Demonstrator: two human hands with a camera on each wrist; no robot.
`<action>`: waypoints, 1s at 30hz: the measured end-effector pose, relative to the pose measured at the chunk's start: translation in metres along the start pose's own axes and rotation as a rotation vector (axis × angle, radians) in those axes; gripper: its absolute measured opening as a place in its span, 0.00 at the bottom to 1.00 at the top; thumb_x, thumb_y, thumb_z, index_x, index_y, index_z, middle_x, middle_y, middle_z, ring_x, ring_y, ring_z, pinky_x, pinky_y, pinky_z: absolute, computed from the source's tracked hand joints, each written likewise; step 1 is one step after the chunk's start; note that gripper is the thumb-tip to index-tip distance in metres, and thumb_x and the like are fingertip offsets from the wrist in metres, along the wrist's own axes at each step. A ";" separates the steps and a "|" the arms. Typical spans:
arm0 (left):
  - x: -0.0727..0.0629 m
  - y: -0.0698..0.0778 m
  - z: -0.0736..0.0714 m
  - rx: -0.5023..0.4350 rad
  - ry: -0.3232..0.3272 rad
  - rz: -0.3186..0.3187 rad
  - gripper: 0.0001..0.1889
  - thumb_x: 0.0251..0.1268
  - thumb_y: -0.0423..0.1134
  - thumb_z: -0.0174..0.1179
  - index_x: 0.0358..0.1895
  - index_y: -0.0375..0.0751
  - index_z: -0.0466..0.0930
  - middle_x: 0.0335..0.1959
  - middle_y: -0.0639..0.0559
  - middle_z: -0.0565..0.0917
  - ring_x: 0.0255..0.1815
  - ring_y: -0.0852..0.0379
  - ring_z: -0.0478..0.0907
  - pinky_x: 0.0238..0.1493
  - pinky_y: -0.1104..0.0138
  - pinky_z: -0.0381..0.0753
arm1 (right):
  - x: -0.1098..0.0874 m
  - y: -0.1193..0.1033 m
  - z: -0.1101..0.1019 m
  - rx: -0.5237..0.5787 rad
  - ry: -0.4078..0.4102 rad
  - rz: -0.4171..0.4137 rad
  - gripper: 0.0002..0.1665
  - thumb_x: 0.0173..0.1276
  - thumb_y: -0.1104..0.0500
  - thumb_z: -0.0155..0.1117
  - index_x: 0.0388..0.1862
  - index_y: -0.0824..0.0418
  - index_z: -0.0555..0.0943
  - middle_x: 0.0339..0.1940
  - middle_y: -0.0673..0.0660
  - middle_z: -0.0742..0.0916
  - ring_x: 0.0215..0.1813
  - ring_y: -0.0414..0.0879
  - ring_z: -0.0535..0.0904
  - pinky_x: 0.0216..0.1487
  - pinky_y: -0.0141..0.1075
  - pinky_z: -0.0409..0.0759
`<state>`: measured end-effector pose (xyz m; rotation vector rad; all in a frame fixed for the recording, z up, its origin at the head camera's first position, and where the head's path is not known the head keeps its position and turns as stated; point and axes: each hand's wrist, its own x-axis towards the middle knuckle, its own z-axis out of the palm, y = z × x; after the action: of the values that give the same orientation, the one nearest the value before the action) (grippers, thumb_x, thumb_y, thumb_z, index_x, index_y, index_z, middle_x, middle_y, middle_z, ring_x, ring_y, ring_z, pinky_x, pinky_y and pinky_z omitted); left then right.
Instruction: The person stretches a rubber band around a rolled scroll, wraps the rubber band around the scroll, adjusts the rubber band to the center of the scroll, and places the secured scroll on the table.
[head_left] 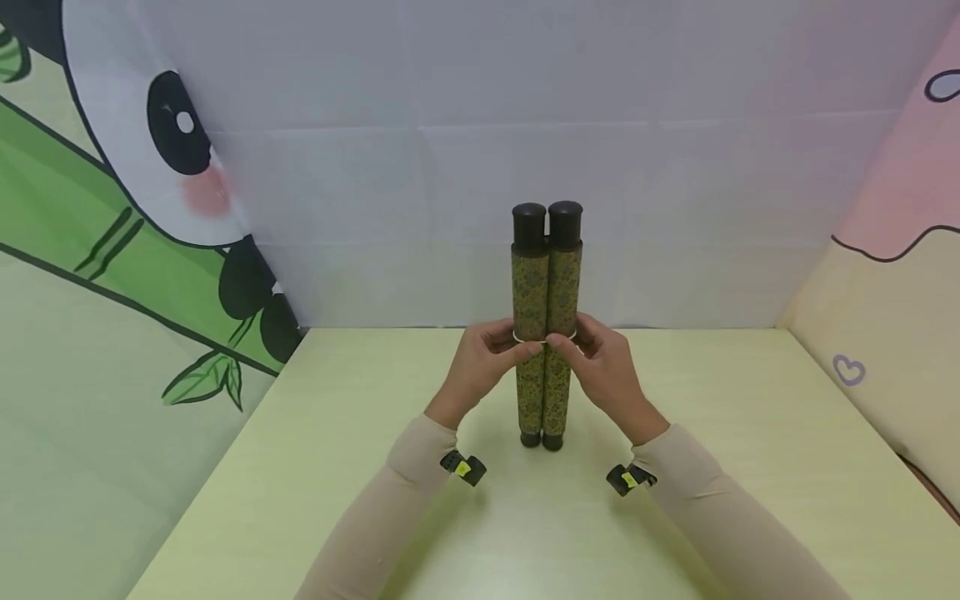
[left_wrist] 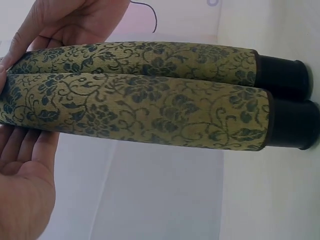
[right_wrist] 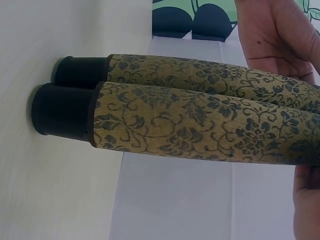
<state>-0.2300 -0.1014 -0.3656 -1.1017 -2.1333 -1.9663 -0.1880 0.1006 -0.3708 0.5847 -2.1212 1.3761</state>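
Two rolled scrolls [head_left: 531,292] stand upright side by side, covered in olive-gold brocade with dark flowers and fitted with black knobs at both ends. A thin white band [head_left: 517,337] goes round them at mid-height. My left hand [head_left: 486,357] grips the pair from the left, thumb across the front at the band. From the other side my right hand [head_left: 606,367] grips them, its thumb also at the band. Their lower black knobs [left_wrist: 295,125] are at the tabletop in the left wrist view. Most fingertips are hidden behind the scrolls [right_wrist: 200,122].
The pale yellow table [head_left: 300,467] extends on both sides of the scrolls. A white backdrop [head_left: 360,183] rises behind it. Cartoon-printed cloths [head_left: 112,233] flank the table. Each wrist wears a small black strap device [head_left: 463,468].
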 end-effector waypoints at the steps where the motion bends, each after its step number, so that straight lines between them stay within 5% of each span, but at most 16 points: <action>1: 0.000 0.000 0.000 -0.004 0.003 0.000 0.18 0.69 0.39 0.68 0.60 0.39 0.84 0.49 0.46 0.88 0.48 0.50 0.87 0.50 0.58 0.84 | 0.000 0.000 0.000 0.000 -0.002 0.001 0.14 0.76 0.52 0.64 0.52 0.59 0.83 0.37 0.54 0.86 0.30 0.46 0.76 0.31 0.40 0.72; 16: 0.003 -0.001 0.000 0.003 0.025 0.013 0.17 0.70 0.37 0.67 0.59 0.38 0.84 0.50 0.43 0.88 0.51 0.50 0.86 0.54 0.57 0.83 | 0.000 0.000 0.001 -0.016 -0.018 0.035 0.19 0.78 0.48 0.61 0.55 0.61 0.81 0.28 0.54 0.82 0.28 0.49 0.76 0.29 0.38 0.74; 26: -0.006 -0.007 0.000 0.081 0.081 -0.019 0.23 0.67 0.50 0.69 0.59 0.41 0.85 0.50 0.47 0.88 0.52 0.53 0.85 0.53 0.58 0.83 | -0.009 0.009 0.009 -0.011 -0.051 0.076 0.15 0.79 0.49 0.60 0.42 0.61 0.79 0.26 0.53 0.80 0.28 0.50 0.76 0.31 0.39 0.74; 30: -0.010 -0.007 -0.002 0.105 0.068 -0.039 0.23 0.67 0.50 0.68 0.59 0.41 0.85 0.51 0.48 0.88 0.52 0.54 0.85 0.53 0.59 0.83 | -0.012 0.007 0.011 0.011 -0.071 0.122 0.20 0.80 0.49 0.59 0.52 0.65 0.79 0.31 0.55 0.83 0.33 0.50 0.78 0.34 0.40 0.76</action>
<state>-0.2270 -0.1076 -0.3761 -0.9702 -2.2105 -1.8548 -0.1856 0.0937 -0.3873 0.5240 -2.2398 1.4534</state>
